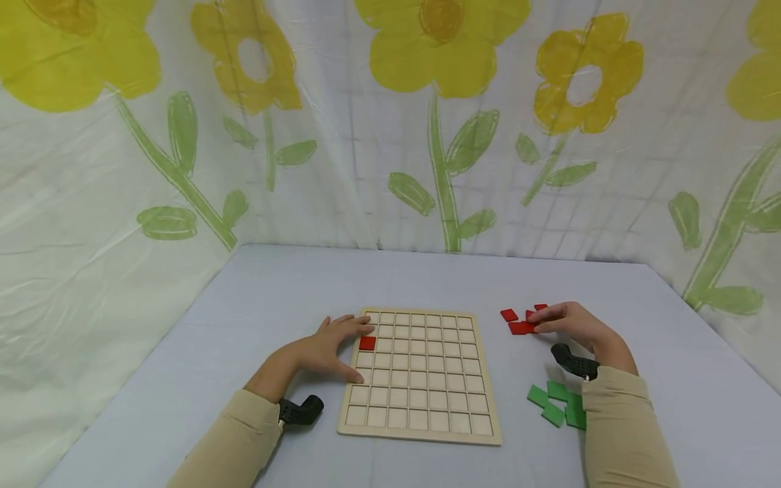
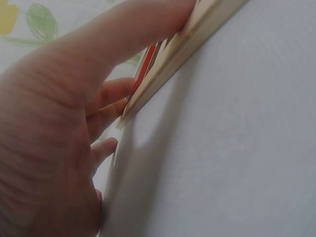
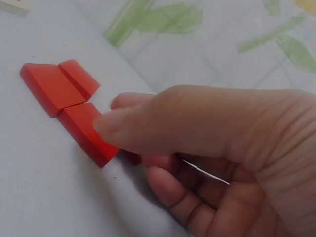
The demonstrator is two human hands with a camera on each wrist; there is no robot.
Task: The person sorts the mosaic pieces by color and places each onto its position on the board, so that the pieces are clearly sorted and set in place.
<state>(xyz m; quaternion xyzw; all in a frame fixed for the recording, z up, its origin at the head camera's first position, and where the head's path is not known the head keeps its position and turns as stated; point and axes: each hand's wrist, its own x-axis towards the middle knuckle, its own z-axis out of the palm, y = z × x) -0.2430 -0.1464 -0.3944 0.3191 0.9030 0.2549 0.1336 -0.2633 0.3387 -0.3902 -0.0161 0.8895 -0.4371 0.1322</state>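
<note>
A wooden grid board (image 1: 421, 439) lies flat on the table with one red square tile (image 1: 367, 343) in a cell of its leftmost column. My left hand (image 1: 323, 349) rests on the board's left edge, thumb and fingers spread apart around that tile. In the left wrist view, the thumb lies on the board's rim (image 2: 163, 74). To the right of the board, my right hand (image 1: 579, 329) is at a small group of loose red tiles (image 1: 517, 328). Its thumb and index finger pinch one red tile (image 3: 86, 131) at its end, low at the table; the fingertips partly hide it.
Several green tiles (image 1: 552, 413) lie nearer the front, partly covered by the right sleeve (image 1: 628, 427). Black wrist cameras (image 1: 302, 411) sit on both wrists. A flower-printed white curtain (image 1: 342, 135) hangs behind the table's far edge.
</note>
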